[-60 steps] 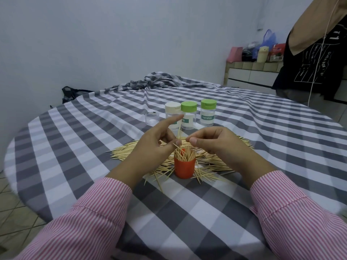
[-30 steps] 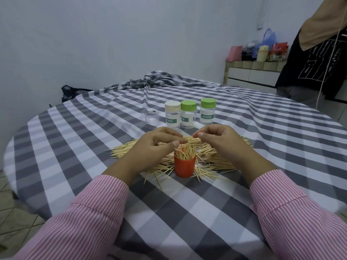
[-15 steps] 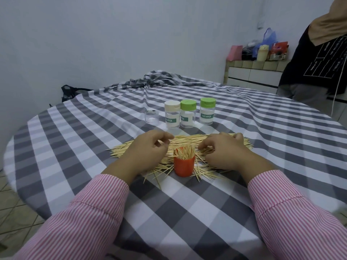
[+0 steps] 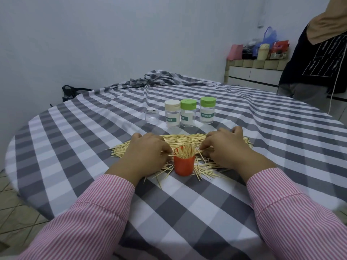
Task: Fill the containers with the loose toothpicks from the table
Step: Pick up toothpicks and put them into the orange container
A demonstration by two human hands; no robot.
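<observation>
Both hands, the left hand (image 4: 145, 152) and right hand (image 4: 224, 147), pinch loose toothpicks (image 4: 180, 138) beside the orange container (image 4: 184, 166); each should lift an aligned bundle and insert it upright.

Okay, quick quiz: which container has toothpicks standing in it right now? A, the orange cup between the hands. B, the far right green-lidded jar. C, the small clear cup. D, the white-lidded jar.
A: the orange cup bristles with upright toothpicks, while the clear cup looks empty and the lidded jars are capped.
</observation>
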